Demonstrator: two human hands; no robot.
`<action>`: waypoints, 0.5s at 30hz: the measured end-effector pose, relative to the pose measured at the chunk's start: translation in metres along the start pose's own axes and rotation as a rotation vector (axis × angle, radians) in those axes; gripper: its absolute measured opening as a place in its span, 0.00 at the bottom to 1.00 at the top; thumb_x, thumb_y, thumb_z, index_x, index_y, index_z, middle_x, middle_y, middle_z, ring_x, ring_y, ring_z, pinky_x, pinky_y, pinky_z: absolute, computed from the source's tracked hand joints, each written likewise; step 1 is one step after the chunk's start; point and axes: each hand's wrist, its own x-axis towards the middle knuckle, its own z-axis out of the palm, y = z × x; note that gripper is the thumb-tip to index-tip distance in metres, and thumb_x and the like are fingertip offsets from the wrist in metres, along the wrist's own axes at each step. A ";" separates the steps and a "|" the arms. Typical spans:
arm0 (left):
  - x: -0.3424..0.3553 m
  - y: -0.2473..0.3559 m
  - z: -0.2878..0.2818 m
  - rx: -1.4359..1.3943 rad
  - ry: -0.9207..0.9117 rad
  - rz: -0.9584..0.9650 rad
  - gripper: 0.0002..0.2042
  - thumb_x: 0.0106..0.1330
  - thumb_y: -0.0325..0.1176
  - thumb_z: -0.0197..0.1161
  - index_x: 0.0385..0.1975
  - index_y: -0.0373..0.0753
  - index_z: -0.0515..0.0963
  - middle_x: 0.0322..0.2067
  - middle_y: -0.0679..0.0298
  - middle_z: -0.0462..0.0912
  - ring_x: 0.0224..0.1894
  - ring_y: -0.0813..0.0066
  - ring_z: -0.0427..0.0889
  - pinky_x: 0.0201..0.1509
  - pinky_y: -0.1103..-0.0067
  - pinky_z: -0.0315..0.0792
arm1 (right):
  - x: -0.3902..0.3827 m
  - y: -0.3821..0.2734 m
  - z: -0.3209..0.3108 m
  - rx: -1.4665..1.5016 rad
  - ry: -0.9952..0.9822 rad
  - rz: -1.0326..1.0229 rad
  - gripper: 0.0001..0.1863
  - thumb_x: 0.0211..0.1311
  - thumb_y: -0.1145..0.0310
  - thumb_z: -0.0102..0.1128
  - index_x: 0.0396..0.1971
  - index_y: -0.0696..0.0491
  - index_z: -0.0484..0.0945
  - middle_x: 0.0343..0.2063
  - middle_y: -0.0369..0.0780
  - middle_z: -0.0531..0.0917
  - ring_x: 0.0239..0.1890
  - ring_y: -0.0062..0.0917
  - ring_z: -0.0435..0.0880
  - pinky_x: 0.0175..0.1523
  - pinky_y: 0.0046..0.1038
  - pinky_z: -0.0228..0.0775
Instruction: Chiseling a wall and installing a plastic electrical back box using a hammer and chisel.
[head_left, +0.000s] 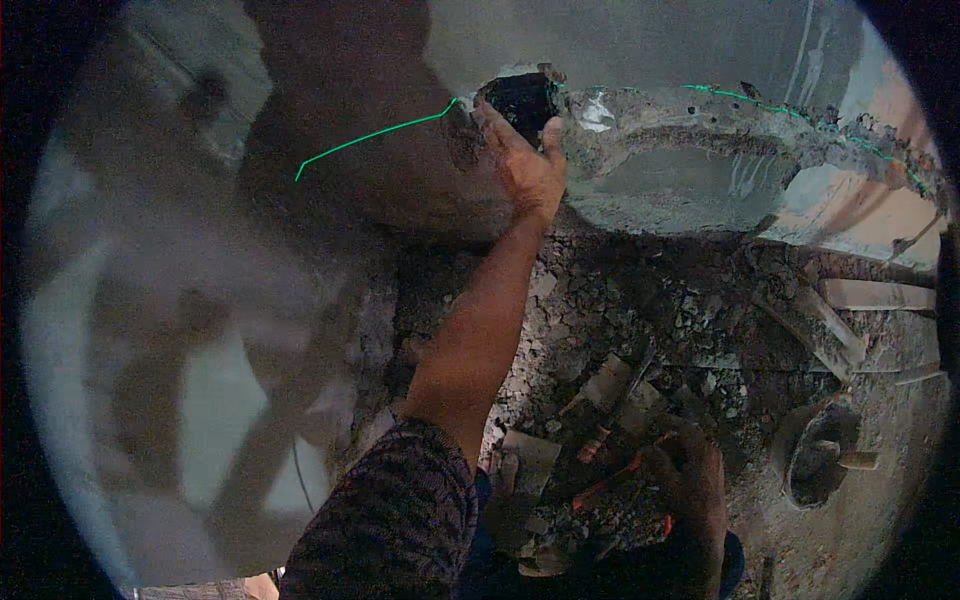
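My left hand reaches up to the wall. Its fingers and thumb grip the sides of a black box, which sits in a rough hole and looks like an electrical wall box. Lower down on the right, in shadow, my right hand is closed around a slim orange-red tool. Its exact kind is too dim to tell. A bright green laser line crosses the wall at about the height of the box, broken by the hole and the rough surface.
Right of the box, the wall has a chased groove with rough edges. Rubble and broken pieces cover the floor below. A round bucket with a wooden handle in it stands at the right, near some boards.
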 end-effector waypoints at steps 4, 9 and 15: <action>0.000 0.001 0.000 0.023 -0.004 -0.024 0.48 0.68 0.54 0.59 0.72 0.25 0.41 0.70 0.34 0.50 0.73 0.39 0.51 0.76 0.59 0.51 | -0.001 0.006 0.002 -0.069 0.030 -0.040 0.23 0.60 0.65 0.67 0.56 0.51 0.78 0.37 0.46 0.87 0.41 0.34 0.87 0.46 0.36 0.76; 0.000 0.002 -0.001 -0.057 -0.008 -0.023 0.48 0.68 0.55 0.59 0.72 0.24 0.41 0.70 0.33 0.51 0.73 0.38 0.52 0.76 0.58 0.51 | -0.002 0.005 0.001 0.022 0.059 -0.122 0.23 0.59 0.64 0.67 0.55 0.51 0.79 0.32 0.44 0.87 0.38 0.31 0.87 0.44 0.35 0.76; 0.000 0.006 -0.006 0.038 -0.037 -0.033 0.49 0.68 0.56 0.59 0.73 0.26 0.40 0.70 0.33 0.50 0.72 0.37 0.54 0.74 0.56 0.54 | 0.001 0.002 -0.001 -0.097 0.017 -0.049 0.23 0.60 0.63 0.66 0.56 0.51 0.78 0.30 0.43 0.86 0.33 0.30 0.87 0.41 0.34 0.77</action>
